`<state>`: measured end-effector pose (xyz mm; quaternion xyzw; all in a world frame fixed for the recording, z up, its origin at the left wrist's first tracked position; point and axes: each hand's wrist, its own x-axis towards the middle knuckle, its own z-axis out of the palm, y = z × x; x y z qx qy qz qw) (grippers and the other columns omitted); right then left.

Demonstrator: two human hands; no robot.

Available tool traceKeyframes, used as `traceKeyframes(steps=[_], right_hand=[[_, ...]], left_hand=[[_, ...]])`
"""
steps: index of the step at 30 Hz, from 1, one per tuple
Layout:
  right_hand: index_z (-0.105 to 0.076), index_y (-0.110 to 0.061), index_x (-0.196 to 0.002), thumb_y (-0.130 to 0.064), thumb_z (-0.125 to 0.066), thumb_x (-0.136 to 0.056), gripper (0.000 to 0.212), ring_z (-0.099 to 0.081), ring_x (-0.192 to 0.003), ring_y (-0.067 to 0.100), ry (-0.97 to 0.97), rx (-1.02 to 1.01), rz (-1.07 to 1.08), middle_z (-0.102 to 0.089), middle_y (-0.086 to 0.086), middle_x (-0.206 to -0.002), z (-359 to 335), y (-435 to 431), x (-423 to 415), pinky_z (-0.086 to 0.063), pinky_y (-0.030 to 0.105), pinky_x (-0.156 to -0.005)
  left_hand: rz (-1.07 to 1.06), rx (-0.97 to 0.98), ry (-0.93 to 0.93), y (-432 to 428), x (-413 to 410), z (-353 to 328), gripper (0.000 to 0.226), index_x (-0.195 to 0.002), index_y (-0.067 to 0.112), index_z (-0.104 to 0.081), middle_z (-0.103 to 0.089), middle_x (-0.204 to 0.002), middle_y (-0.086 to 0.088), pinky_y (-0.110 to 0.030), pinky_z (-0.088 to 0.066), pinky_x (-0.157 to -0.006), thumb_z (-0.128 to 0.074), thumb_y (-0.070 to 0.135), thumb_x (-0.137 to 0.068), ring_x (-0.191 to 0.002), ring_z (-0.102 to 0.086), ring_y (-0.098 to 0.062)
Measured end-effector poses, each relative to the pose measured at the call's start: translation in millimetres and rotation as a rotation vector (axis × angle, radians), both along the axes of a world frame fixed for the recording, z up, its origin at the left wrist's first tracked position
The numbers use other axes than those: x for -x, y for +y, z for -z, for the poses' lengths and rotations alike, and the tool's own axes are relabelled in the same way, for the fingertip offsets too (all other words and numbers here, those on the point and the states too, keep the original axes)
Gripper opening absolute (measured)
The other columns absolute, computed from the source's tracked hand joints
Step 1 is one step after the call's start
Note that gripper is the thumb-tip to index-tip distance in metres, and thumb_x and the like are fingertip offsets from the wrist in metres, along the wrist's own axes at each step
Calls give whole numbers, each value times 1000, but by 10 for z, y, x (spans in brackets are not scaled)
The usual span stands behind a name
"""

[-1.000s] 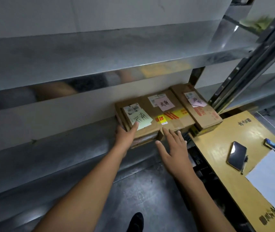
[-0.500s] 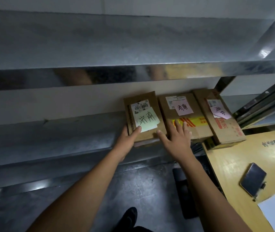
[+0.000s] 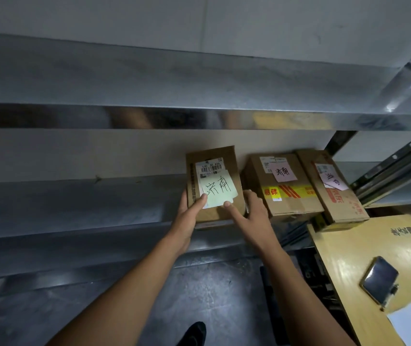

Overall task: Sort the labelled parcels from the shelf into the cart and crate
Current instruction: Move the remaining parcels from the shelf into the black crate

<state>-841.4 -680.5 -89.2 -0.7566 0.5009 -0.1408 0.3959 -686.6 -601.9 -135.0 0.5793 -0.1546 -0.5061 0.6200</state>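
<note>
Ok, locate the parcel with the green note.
Head view, just right of centre: the parcel with the green note sits at the front edge of the shelf, held between left hand and right hand, left of the parcel with yellow tape.

Left parcel (image 3: pixel 228 161): brown cardboard, pale green note (image 3: pixel 220 193), black script. Middle parcel (image 3: pixel 291 206), right of it: brown, pink note (image 3: pixel 283 172), yellow-and-red striped tape (image 3: pixel 289 192). Shelf (image 3: pixel 74 203) under it: silver-grey.
</note>
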Motion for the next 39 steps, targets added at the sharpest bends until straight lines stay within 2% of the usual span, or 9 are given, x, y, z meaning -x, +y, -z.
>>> traceKeyframes(steps=[3,7,12,19,23,26,31,35,39], right_hand=[[-30,-44,-132,-61,-61,-94,52,-57,-115,2,-127,-69,-43,-49,-19,-133,-156,293,-215,-49,20,-89],[-29,-38,-155,-58,-62,-95,71,-48,-125,3,-201,-25,-116,-44,-16,-142,-263,669,-520,-45,26,-99],[-19,-36,-163,-51,-63,-97,81,-50,-109,-5,-184,-13,-178,-40,-8,-139,-386,1148,-1024,-43,1,-70],[-18,-39,-162,-53,-63,-96,82,-50,-107,-6,-162,65,-348,-43,-4,-139,-429,1989,-2050,-43,7,-70],[-20,-39,-162,-57,-62,-95,81,-46,-116,-8,-191,75,-532,-45,-7,-144,-374,2606,-2716,-39,11,-85],[-20,-41,-161,-60,-62,-92,83,-48,-115,-1,-183,49,-673,-43,-10,-139,-358,3155,-3190,-45,25,-93],[-18,-41,-162,-60,-63,-91,86,-43,-113,-17,-212,35,-909,-44,-10,-138,-360,4012,-3914,-36,9,-84],[-19,-40,-162,-56,-65,-93,84,-44,-113,-17,-232,-2,-1064,-44,-10,-139,-381,4665,-4405,-34,6,-82],[-19,-61,-152,-68,-62,-89,77,-49,-126,1,-273,-37,-1228,-43,-15,-141,-316,5291,-4876,-45,31,-102]], left_hand=[[-54,34,3,338,-142,-111,54,-146,45,-46,-72,-124,15,-50,-49,-109,-67,39,-96,-117,-68,-16],[-103,58,-2,829,-381,-245,60,-148,45,-43,-72,-124,15,-53,-50,-107,-69,37,-94,-118,-67,-17],[-151,72,-12,1440,-788,-353,64,-145,46,-44,-72,-124,14,-55,-47,-109,-72,46,-87,-120,-66,-19],[-368,74,-58,2480,-1534,-429,66,-144,45,-46,-70,-128,13,-51,-50,-107,-74,49,-84,-119,-66,-17],[-564,95,-61,3262,-1978,-389,53,-142,41,-49,-72,-125,13,-33,-56,-91,-72,32,-95,-112,-70,-10],[-697,85,-67,3931,-2287,-389,48,-136,42,-53,-74,-121,14,-36,-57,-90,-72,29,-95,-107,-72,-11],[-941,86,-95,4940,-2656,-483,53,-140,42,-51,-73,-120,16,-30,-55,-86,-73,25,-94,-105,-72,-7],[-1139,79,-106,5592,-2842,-485,62,-143,51,-49,-71,-125,17,-35,-55,-93,-75,27,-92,-113,-70,-11],[-1331,28,-138,6182,-3025,-460,70,-144,55,-47,-69,-131,15,-42,-53,-102,-79,36,-84,-118,-68,-13]])
